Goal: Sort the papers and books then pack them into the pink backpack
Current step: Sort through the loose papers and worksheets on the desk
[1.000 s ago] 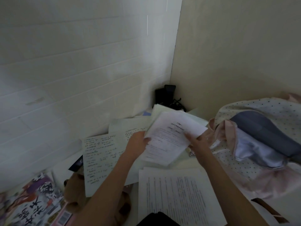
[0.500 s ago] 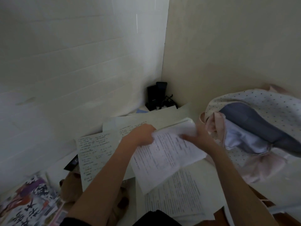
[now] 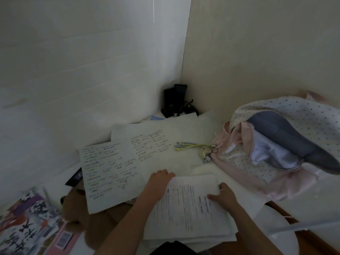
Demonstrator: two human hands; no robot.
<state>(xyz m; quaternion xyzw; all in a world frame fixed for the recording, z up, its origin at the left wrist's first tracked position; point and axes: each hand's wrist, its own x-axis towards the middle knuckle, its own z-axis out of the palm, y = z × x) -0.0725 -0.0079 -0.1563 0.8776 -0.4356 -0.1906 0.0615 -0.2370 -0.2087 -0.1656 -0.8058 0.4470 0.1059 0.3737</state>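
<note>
Lying flat: printed paper stack (image 3: pixel 187 208), white, dense text. Left hand (image 3: pixel 158 181) fingers curled over its far-left corner; right hand (image 3: pixel 223 196) fingers clamped on right edge.

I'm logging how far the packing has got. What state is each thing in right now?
pink backpack: open, lying on its side, no papers visible inside.
printed stack: squared up nearest the person, held at both sides.
handwritten sheets: spread loose, overlapping.
keychain: lying on the sheets, clipped to the backpack.
left hand: grips the stack's left edge.
right hand: grips its right edge.
</note>
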